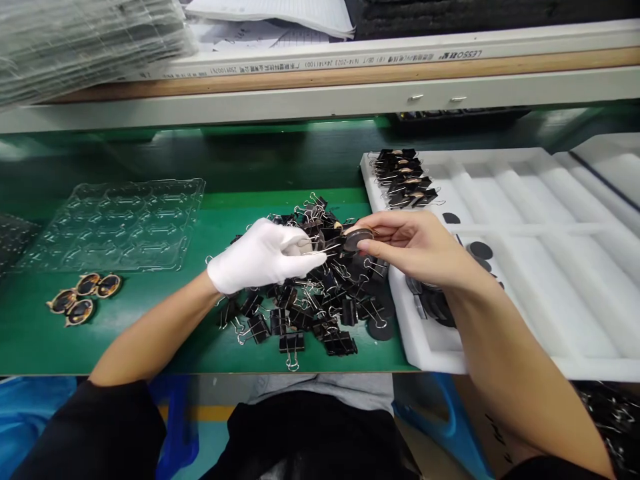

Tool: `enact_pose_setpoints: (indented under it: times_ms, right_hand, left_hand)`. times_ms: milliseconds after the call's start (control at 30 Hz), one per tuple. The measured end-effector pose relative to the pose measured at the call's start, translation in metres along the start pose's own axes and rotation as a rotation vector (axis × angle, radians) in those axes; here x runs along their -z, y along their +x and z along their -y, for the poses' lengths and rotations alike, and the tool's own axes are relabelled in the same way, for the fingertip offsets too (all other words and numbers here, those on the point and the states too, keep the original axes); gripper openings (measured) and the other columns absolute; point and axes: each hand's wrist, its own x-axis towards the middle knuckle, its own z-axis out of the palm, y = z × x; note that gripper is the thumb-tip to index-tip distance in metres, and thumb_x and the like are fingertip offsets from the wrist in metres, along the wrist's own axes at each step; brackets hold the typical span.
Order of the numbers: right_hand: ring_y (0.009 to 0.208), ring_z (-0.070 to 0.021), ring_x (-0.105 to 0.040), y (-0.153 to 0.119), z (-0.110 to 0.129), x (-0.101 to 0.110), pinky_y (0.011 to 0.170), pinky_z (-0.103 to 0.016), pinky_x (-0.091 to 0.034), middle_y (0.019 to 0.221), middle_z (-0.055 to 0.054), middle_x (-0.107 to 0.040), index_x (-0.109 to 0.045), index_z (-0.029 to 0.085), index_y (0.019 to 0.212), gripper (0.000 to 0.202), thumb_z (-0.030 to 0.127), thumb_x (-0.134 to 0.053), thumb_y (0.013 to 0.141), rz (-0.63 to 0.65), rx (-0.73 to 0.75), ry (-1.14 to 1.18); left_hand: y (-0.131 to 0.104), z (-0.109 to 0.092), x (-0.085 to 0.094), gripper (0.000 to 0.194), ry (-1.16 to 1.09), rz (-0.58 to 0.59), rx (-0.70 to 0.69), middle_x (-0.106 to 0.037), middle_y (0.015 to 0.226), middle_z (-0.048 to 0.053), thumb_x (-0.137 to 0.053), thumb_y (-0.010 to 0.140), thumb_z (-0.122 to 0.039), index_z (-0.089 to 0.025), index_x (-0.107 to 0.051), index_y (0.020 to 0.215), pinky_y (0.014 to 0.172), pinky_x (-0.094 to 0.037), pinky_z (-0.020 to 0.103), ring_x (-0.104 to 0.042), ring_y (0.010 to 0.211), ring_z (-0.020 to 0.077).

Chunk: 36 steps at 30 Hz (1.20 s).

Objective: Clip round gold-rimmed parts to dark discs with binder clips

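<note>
My left hand, in a white glove, is closed on the wire handles of a black binder clip. Between the thumb and fingers of my bare right hand is a dark round disc, held right beside the clip's jaws. Whether the jaws touch the disc is too small to tell. Under both hands spreads a heap of black binder clips with silver handles. A few loose dark discs lie at the heap's right side.
On the right stands a white foam tray holding a row of clips and dark discs. A clear plastic tray lies at left, with several round brown-rimmed parts nearer me. A shelf edge crosses behind the green table.
</note>
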Motion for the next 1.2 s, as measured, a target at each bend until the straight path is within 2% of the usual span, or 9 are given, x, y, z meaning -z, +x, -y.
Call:
enact_pose_setpoints:
  times_ms: [267, 433, 667, 800, 867, 967, 1067, 1133, 1200]
  right_hand:
    - [0.083, -0.0226, -0.077, -0.001, -0.001, -0.001, 0.077, -0.037, -0.066, 0.092, -0.005, -0.080, -0.082, 0.023, 0.097, 0.020, 0.037, -0.083, 0.083, -0.001, 0.023, -0.015]
    - [0.080, -0.0228, -0.076, 0.000, -0.005, -0.003, 0.076, -0.038, -0.066, 0.083, -0.004, -0.078, -0.083, 0.024, 0.097, 0.019, 0.036, -0.084, 0.083, 0.015, 0.028, 0.014]
    - [0.076, -0.0219, -0.073, 0.000, -0.005, -0.004, 0.072, -0.037, -0.062, 0.080, -0.005, -0.077, -0.083, 0.022, 0.097, 0.024, 0.039, -0.086, 0.080, 0.024, -0.041, 0.048]
    - [0.077, -0.0205, -0.071, 0.003, -0.008, -0.009, 0.069, -0.036, -0.060, 0.086, -0.005, -0.077, -0.078, 0.022, 0.095, 0.035, 0.048, -0.090, 0.074, -0.165, -0.073, 0.209]
    - [0.085, -0.0213, -0.072, 0.005, -0.010, -0.010, 0.073, -0.036, -0.061, 0.097, -0.005, -0.077, -0.074, 0.025, 0.094, 0.036, 0.052, -0.087, 0.074, -0.287, -0.082, 0.351]
    - [0.108, -0.0244, -0.071, 0.006, -0.011, -0.010, 0.085, -0.039, -0.062, 0.111, -0.003, -0.074, -0.071, 0.029, 0.096, 0.028, 0.054, -0.076, 0.083, -0.365, -0.118, 0.559]
    - [0.120, -0.0283, -0.068, 0.006, -0.014, -0.007, 0.092, -0.046, -0.061, 0.113, -0.003, -0.073, -0.069, 0.030, 0.095, 0.029, 0.059, -0.065, 0.093, -0.314, -0.169, 0.594]
    - [0.117, -0.0292, -0.069, 0.006, -0.018, -0.007, 0.089, -0.046, -0.062, 0.113, -0.004, -0.072, -0.069, 0.029, 0.094, 0.036, 0.064, -0.061, 0.095, -0.267, -0.186, 0.532]
    - [0.105, -0.0268, -0.072, 0.007, -0.022, -0.008, 0.080, -0.042, -0.062, 0.111, -0.003, -0.073, -0.069, 0.029, 0.092, 0.037, 0.065, -0.063, 0.094, -0.255, -0.210, 0.517]
  left_hand:
    - [0.000, 0.002, -0.003, 0.043, -0.057, 0.031, 0.018, -0.068, 0.057, -0.001, -0.067, 0.091, -0.051, -0.016, -0.065, 0.067, 0.043, -0.039, 0.018, -0.055, 0.044, 0.0068]
    - [-0.001, 0.003, -0.004, 0.041, -0.098, 0.049, 0.031, -0.070, 0.058, -0.001, -0.069, 0.091, -0.049, -0.016, -0.066, 0.066, 0.041, -0.041, 0.016, -0.056, 0.042, 0.0059]
    - [0.002, 0.001, -0.010, 0.039, -0.208, 0.070, 0.162, -0.074, 0.063, 0.002, -0.069, 0.091, -0.051, -0.016, -0.066, 0.074, 0.038, -0.042, 0.017, -0.058, 0.041, 0.0076]
    - [0.005, 0.001, -0.001, 0.036, -0.174, 0.029, 0.099, -0.078, 0.077, 0.004, -0.064, 0.094, -0.051, -0.016, -0.071, 0.103, 0.051, -0.052, 0.021, -0.064, 0.053, 0.0099]
    - [0.004, 0.002, 0.012, 0.040, -0.118, -0.052, 0.051, -0.078, 0.083, 0.005, -0.056, 0.099, -0.051, -0.016, -0.070, 0.114, 0.056, -0.053, 0.024, -0.064, 0.056, 0.0103]
    - [0.002, 0.008, 0.032, 0.044, 0.145, -0.187, 0.030, -0.074, 0.074, 0.003, -0.048, 0.102, -0.052, -0.018, -0.073, 0.089, 0.058, -0.046, 0.026, -0.060, 0.056, 0.0108]
    - [0.001, 0.019, 0.047, 0.047, 0.481, -0.049, 0.057, -0.063, 0.059, -0.001, -0.053, 0.098, -0.055, -0.022, -0.068, 0.069, 0.055, -0.035, 0.028, -0.051, 0.052, 0.0115]
    - [-0.002, 0.025, 0.051, 0.038, 0.615, 0.136, 0.067, -0.066, 0.065, -0.002, -0.058, 0.094, -0.056, -0.024, -0.073, 0.079, 0.055, -0.033, 0.027, -0.054, 0.055, 0.0131]
    - [-0.008, 0.026, 0.051, 0.038, 0.712, 0.305, 0.055, -0.073, 0.085, 0.000, -0.066, 0.088, -0.060, -0.026, -0.074, 0.101, 0.058, -0.035, 0.026, -0.063, 0.068, 0.0170]
